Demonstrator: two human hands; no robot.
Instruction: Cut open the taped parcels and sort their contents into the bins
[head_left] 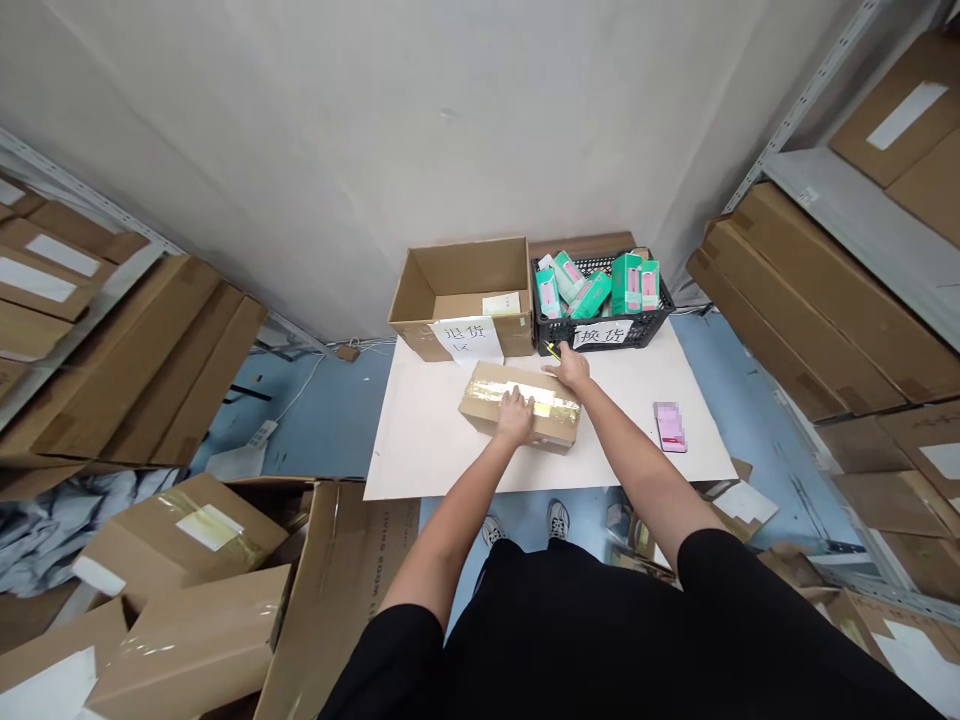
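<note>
A taped cardboard box (487,382) lies on the white table in front of me, with clear yellowish tape and a pale label on top. My left hand (514,416) rests on the box's upper face, fingers spread over the tape and label near the front edge. At the far right corner of the box, my right hand (572,368) is closed around a slim yellow tool, which looks like a utility knife (554,351). Its tip points up and left; the blade is too small to make out.
Behind the box stand an open carton (420,340) with a paper sign and a black plastic basket (660,325) holding several green-and-pink boxes. A pink phone-like item (670,427) lies on the table (405,450) at right. Carton-laden shelves flank both sides; a large carton (337,590) stands front left.
</note>
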